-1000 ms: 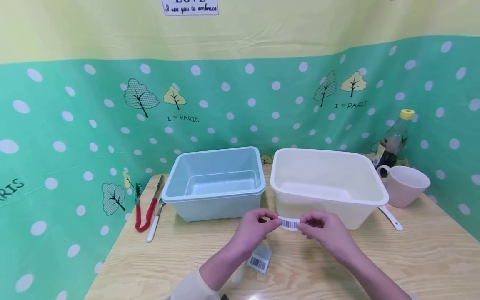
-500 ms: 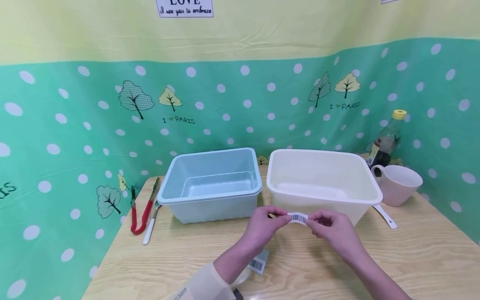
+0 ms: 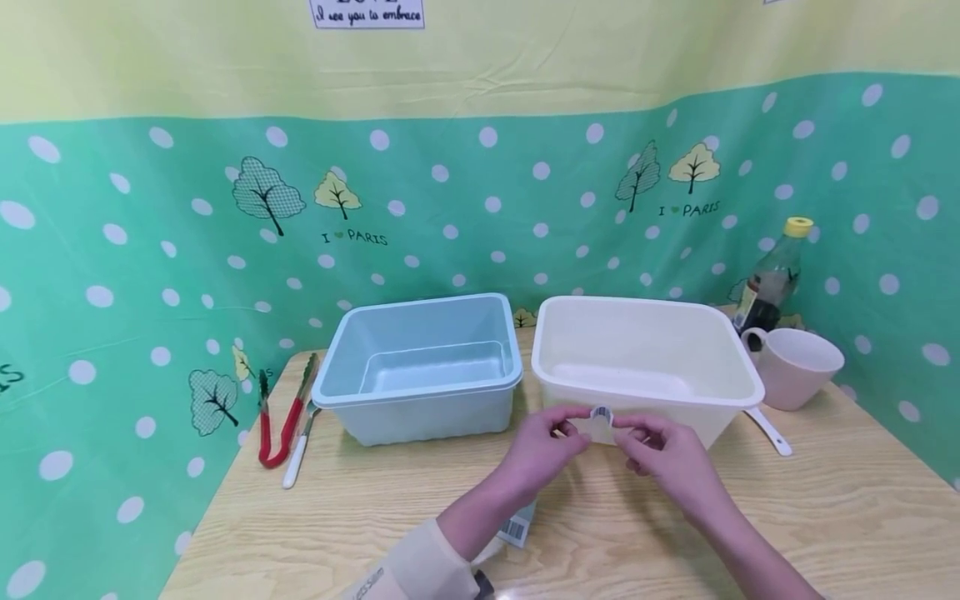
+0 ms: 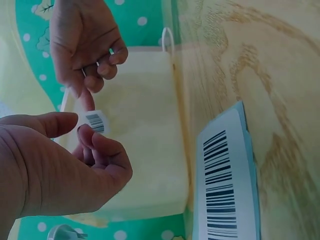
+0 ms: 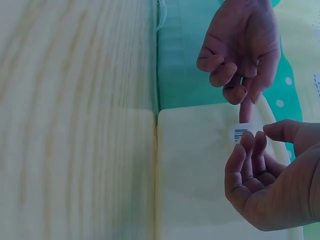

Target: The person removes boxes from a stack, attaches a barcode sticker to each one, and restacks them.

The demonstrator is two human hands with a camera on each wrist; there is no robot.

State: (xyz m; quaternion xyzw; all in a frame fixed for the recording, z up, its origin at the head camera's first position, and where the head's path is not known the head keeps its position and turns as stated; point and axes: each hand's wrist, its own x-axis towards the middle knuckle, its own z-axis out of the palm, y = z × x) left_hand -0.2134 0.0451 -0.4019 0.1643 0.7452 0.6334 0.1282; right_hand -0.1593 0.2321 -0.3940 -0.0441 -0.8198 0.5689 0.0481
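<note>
In the head view my left hand [image 3: 543, 450] and right hand [image 3: 663, 454] face each other before the white bin [image 3: 645, 408]. A small white barcode label [image 3: 602, 414] arches between their index fingertips. Both wrist views show the extended index fingers touching the label [image 4: 95, 122], with the thumbs apart from it. The remaining fingers curl loosely. A pale-blue piece with a barcode [image 3: 514, 528] lies on the table near my left forearm, which partly hides it. That barcode piece [image 4: 225, 190] shows large in the left wrist view.
A blue bin [image 3: 420, 412] stands left of the white one. Red-handled tongs [image 3: 277, 442] and a white-handled fork [image 3: 298, 458] lie at far left. At right are a mug [image 3: 798, 371], a dark-filled bottle [image 3: 768, 287] and a white handle [image 3: 771, 432].
Thumbs and index fingers held the label's ends nearly flat. Now the hands are closer together, the label is bent upward into an arch, and the thumbs have come off it.
</note>
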